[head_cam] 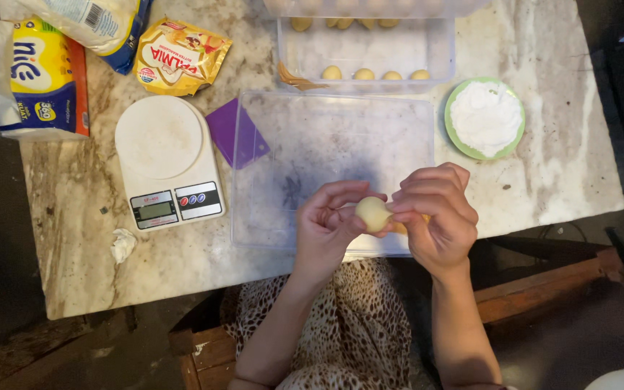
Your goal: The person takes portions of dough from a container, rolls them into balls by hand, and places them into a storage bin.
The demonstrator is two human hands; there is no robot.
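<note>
Marble-patterned table [543, 166] carries, from largest down, a clear flat tray [312, 152] lying bare at centre, a clear container [367, 45] at the far edge holding a row of four finished pale balls [375, 74] with more beyond, a white kitchen scale [169, 160] to the left, a green bowl of white powder [485, 118] to the right, and a purple scraper [236, 133]. Over the near edge of the tray, the left hand [326, 227] and right hand [438, 217] hold one pale dough ball [373, 214] between them, fingers curled partly closed and pinching it from both sides. Judged from this layout, several balls are done, this one is being shaped and not yet placed; how much dough remains cannot be told.
</note>
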